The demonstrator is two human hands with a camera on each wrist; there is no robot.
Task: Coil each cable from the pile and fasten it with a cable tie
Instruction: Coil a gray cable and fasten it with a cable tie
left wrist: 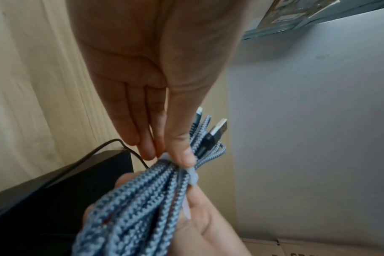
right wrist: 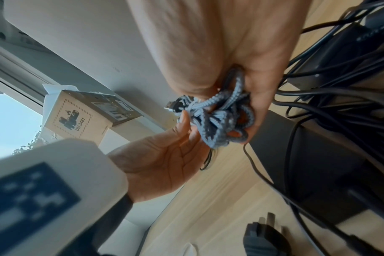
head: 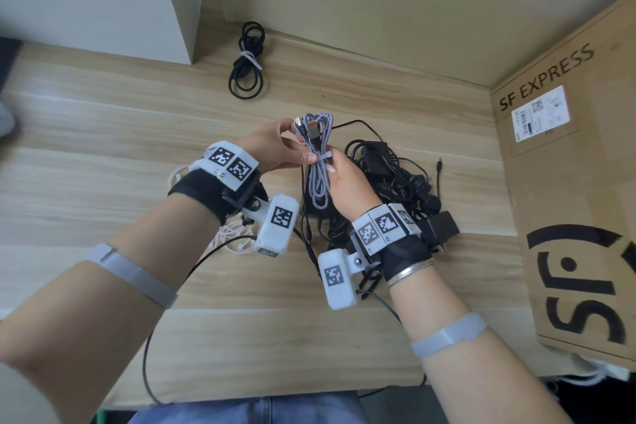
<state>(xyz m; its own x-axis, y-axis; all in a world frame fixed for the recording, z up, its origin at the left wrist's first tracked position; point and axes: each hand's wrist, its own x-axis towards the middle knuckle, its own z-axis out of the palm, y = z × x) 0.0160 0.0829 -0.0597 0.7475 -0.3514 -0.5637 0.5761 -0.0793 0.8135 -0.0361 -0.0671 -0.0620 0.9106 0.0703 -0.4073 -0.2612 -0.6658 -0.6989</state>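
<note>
Above the tabletop (head: 103, 134), between both hands, you hold the braided USB cable (head: 318, 162) folded into a long hank, clear of the surface and just in front of the pile of black cables (head: 389, 179). Your left hand (head: 275, 148) pinches the hank at its waist, thumb and fingertips (left wrist: 185, 155) closed on the strands where the pale cable tie (head: 324, 157) crosses them. Your right hand (head: 351, 179) curls around the lower loops from the other side, with the tie's free end lying against its fingers.

Handling, as judged from these views:
- The cable looks light and limp; the loops will likely splay if the waist pinch relaxes.
- The woven jacket should give good friction, so a moderate pinch ought to suffice.
- Take hold at the waist, directly beside the tie, not at the USB plug (left wrist: 217, 131) or the loop ends.
- Whether the tie is fully fastened cannot be determined.

One black cable, coiled and tied (head: 247, 62), lies well apart at the far edge. A cardboard box (head: 568, 182) stands to the right.
</note>
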